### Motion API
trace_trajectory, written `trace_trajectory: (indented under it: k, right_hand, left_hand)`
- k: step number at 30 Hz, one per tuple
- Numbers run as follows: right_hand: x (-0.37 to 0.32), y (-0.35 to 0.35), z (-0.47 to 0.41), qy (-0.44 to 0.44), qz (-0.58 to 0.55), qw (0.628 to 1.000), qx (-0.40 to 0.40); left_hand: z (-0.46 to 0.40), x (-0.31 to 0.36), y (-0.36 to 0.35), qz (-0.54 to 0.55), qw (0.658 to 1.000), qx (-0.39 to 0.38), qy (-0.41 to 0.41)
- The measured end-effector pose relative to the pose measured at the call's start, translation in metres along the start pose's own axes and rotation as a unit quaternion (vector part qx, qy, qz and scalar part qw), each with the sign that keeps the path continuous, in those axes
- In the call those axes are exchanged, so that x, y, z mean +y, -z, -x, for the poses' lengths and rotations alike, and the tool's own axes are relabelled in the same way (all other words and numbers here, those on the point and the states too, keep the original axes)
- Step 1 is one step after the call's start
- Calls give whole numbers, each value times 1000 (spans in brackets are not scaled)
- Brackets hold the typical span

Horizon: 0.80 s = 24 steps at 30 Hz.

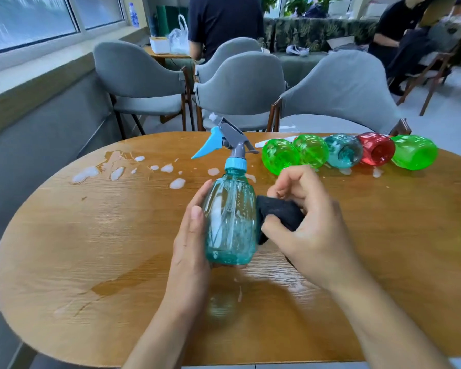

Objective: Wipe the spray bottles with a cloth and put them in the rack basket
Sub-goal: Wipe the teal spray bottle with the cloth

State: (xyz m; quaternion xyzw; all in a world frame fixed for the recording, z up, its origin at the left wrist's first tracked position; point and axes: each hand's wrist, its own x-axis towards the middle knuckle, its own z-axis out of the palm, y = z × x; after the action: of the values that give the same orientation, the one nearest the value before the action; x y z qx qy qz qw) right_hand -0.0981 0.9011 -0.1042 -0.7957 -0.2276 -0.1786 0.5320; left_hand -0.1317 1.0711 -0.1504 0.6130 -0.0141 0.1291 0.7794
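Currently mid-wipe. Left hand holds the teal spray bottle just above the tabletop, near centre, nozzle pointing to 12 o'clock; its grip is a loose cradle, thumb along the near flank and fingers hidden behind the body. Right hand has its grip closed on a dark cloth, pinched between thumb and fingers and pressed to the bottle's flank at 3 o'clock.

To do this step well, I judge: turn the bottle with the left hand while the cloth stays pressed, so every face gets covered. Droplets and white foam show on the lower body, so work downward to the base, then up round the blue collar and the trigger head. Refold the cloth if it looks soaked.

Containers: the held bottle looks nearly empty (only a thin dip tube and wet streaks visible inside). Five more bottles lie on their sides in a row at 1 to 2 o'clock on the far edge, bases toward the camera: green, green, teal, red, green. All appear empty; small foam patches sit beside them.

Foam blobs and puddles spread over the tabletop from 10 to 12 o'clock. Rack basket not in view.
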Motion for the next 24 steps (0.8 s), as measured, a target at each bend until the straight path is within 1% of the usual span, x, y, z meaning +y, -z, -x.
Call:
trace_trajectory:
  k: [2,4,5,7,8,10,11,12,13,14,15,17,20,22,24]
  right_hand:
    - [1,-7,1,-37,-85,994,61]
    - [2,-15,5,-79,-155,980,93]
    - [1,-18,7,-105,-205,968,100]
    - [-3,-24,9,-164,-324,926,102]
    - [-5,-24,8,-192,-366,905,99]
    - [-4,-21,5,-243,-386,884,101]
    - [-2,-16,3,-255,-365,889,108]
    - [2,-10,0,-252,-315,908,117]
    - [4,-3,-3,-233,-244,933,125]
    - [6,3,-6,-213,-185,951,128]
    - [8,9,-8,-200,-160,958,128]
    - [9,14,-11,-203,-206,947,137]
    - [9,10,-11,-218,-309,913,155]
    - [6,1,-8,-231,-386,882,138]
    - [1,-10,-2,-250,-434,859,106]
  left_hand:
    - [1,1,-2,-3,1000,-3,0]
    - [1,1,-3,-1,1000,4,-1]
    - [0,2,-3,3,1000,11,-2]
    - [-1,3,0,15,999,29,-3]
    - [-2,3,1,20,999,36,-3]
    - [-3,3,3,29,998,49,-1]
    - [-3,3,4,31,998,53,-2]
    - [-2,4,5,32,998,54,-4]
    - [-2,4,5,30,998,54,-7]
    - [-2,5,5,27,998,54,-9]
    - [-1,5,6,23,998,52,-10]
    - [0,6,4,14,999,45,-11]
    - [3,6,-3,-2,999,33,-23]
    - [4,6,-8,0,999,26,-27]
    - [6,5,-11,1,999,22,-26]
